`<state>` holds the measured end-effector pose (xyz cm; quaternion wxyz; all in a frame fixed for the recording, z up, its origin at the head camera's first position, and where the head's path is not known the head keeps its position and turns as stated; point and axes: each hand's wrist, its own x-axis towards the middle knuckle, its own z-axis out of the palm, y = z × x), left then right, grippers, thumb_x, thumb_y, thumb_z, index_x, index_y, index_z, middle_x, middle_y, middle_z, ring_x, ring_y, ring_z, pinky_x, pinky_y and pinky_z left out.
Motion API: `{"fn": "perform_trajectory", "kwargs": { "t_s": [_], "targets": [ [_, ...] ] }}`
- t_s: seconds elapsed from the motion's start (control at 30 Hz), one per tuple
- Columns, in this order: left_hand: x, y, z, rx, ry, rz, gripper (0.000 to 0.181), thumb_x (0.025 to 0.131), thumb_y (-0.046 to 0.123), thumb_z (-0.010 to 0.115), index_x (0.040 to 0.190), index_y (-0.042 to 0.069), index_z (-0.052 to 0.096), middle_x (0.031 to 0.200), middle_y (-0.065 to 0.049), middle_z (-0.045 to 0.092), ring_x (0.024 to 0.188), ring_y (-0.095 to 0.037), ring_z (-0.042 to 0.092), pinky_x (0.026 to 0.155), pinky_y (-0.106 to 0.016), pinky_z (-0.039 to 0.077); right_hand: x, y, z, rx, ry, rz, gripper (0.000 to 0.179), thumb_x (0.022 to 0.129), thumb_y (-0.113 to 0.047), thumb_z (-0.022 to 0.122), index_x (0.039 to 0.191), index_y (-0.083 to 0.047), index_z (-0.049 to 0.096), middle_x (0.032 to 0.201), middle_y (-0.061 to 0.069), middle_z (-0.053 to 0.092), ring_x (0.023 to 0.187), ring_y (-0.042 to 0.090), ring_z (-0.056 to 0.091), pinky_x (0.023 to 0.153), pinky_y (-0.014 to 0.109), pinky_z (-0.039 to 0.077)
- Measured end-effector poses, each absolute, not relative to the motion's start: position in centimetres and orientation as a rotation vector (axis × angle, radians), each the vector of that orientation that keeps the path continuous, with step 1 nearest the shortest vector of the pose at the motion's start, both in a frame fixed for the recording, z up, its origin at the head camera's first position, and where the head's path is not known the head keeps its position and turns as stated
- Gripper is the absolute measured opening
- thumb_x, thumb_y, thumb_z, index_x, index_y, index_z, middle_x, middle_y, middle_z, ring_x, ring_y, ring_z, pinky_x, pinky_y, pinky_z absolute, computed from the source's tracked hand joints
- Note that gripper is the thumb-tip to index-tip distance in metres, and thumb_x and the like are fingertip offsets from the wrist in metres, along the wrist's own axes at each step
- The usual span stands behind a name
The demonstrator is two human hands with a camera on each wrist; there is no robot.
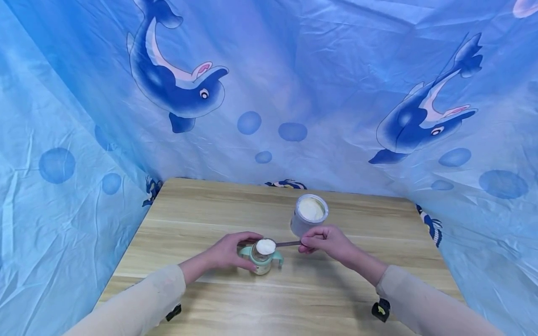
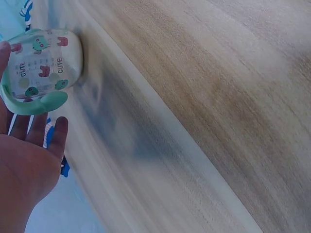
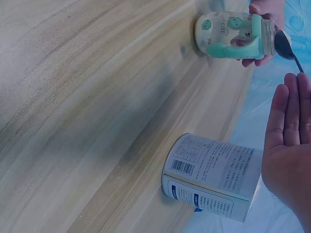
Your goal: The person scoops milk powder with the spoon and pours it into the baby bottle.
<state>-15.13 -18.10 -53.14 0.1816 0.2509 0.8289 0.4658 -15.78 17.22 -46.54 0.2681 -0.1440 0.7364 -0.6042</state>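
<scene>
A clear baby bottle (image 1: 262,268) with mint-green handles (image 2: 36,104) and printed cartoon figures stands upright on the table, its lid off. My left hand (image 1: 229,252) holds it from the left side, thumb in front and fingers behind. Between thumb and fingertips, my right hand (image 1: 329,243) pinches the handle of a dark metal spoon (image 1: 287,243). A heap of white powder (image 1: 266,246) fills the spoon's bowl, which is right over the bottle's mouth. Behind the right hand is an open tin (image 3: 214,174) with pale powder (image 1: 311,209) inside.
The wood-grain table (image 1: 201,205) reaches back to a blue curtain (image 1: 336,84) with printed dolphins, which also hangs at both sides. Bare tabletop shows left of the bottle and right of the tin. A black strap piece (image 1: 381,310) hangs below the right sleeve.
</scene>
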Motion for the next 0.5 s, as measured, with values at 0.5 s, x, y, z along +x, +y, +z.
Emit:
{"fn": "perform_trajectory", "kwargs": {
  "t_s": [0.5],
  "targets": [
    [-14.94, -17.7, -52.88, 0.686, 2.347, 1.327, 0.078, 0.075, 0.035, 0.098, 0.144, 0.017, 0.065, 0.134, 0.006, 0.072, 0.126, -0.02, 0.066, 0.116, -0.05, 0.047, -16.28, 17.03, -45.8, -0.46, 2.008, -1.591, 0.025, 0.105, -0.013, 0.07, 0.113, 0.011, 0.073, 0.101, 0.02, 0.081, 0.095, 0.019, 0.08, 0.089, 0.041, 0.065]
  ]
}}
